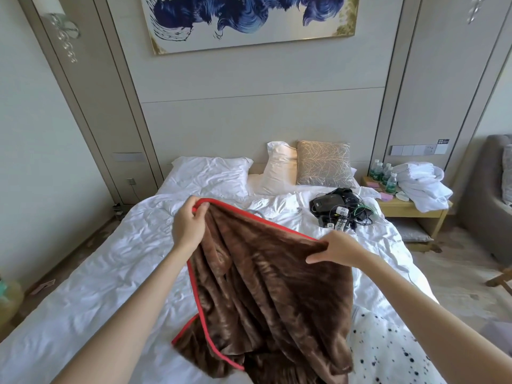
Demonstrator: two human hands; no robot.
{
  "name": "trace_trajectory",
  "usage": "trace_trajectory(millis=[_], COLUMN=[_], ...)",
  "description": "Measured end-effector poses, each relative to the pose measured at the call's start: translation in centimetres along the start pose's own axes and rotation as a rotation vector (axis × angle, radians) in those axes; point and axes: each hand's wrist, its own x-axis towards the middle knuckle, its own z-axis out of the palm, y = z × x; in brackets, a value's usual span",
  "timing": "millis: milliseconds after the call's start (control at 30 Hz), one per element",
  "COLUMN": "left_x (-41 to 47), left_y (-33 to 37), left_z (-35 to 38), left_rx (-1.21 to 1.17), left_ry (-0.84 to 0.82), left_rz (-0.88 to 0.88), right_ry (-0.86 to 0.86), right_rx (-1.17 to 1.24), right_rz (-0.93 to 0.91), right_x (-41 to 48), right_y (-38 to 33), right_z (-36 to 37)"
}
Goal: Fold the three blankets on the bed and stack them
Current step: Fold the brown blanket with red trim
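A brown plush blanket (271,295) with a red border hangs in folds over the white bed (105,261). My left hand (189,223) pinches its upper left corner at the red edge. Along that same top edge, further right, my right hand (336,249) grips the cloth. The blanket's lower part lies bunched on the bed near me. A white blanket with black spots (388,353) lies on the bed at the lower right, partly under the brown one and under my right arm. A third blanket is not visible.
Pillows (210,173) and a beige cushion (324,163) lean at the headboard. A black bag with cables and chargers (338,206) lies on the bed's right side. A bedside table (410,206) holds water bottles and a white robe. A grey armchair (487,195) stands at far right.
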Motion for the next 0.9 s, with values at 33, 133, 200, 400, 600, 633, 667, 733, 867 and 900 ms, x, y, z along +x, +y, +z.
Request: trace_trajectory(millis=[33, 133, 200, 400, 600, 633, 667, 733, 867, 900], left_x=[0.4, 1.3, 1.7, 1.8, 1.2, 1.2, 1.1, 1.0, 0.9, 0.9], left_y=[-0.5, -2.1, -2.9, -5.2, -7.1, -7.4, -7.8, -8.4, -9.0, -9.0], left_z=[-0.4, -1.5, -2.1, -3.1, -2.7, -2.7, -2.6, -2.5, -2.0, -1.8], left_rx=[0.014, 0.043, 0.077, 0.178, 0.27, 0.29, 0.308, 0.322, 0.352, 0.357], left_ry=[0.043, 0.135, 0.179, 0.232, 0.231, 0.229, 0.227, 0.218, 0.199, 0.199], left_rz=[-0.027, -0.08, -0.09, -0.11, -0.169, -0.185, -0.196, -0.208, -0.203, -0.198], right_ry=[-0.045, -0.15, -0.186, -0.129, -0.06, -0.002, 0.085, 0.252, 0.512, 0.535], right_rx=[-0.084, -0.279, -0.346, -0.386, -0.024, -0.004, -0.013, -0.07, 0.009, -0.018], right_rz=[0.036, 0.127, 0.188, 0.343, 0.455, 0.452, 0.441, 0.421, 0.507, 0.534], right_x=[-0.2, -0.8, -1.0, -0.7, 0.5, 0.7, 0.8, 1.0, 1.2, 1.2], right_y=[0.8, 2.9, 3.9, 5.2, 5.2, 5.2, 5.4, 5.6, 5.5, 5.6], right_z=[0.2, 0.6, 0.6, 0.4, -0.7, -0.9, -1.0, -1.4, -2.3, -2.5])
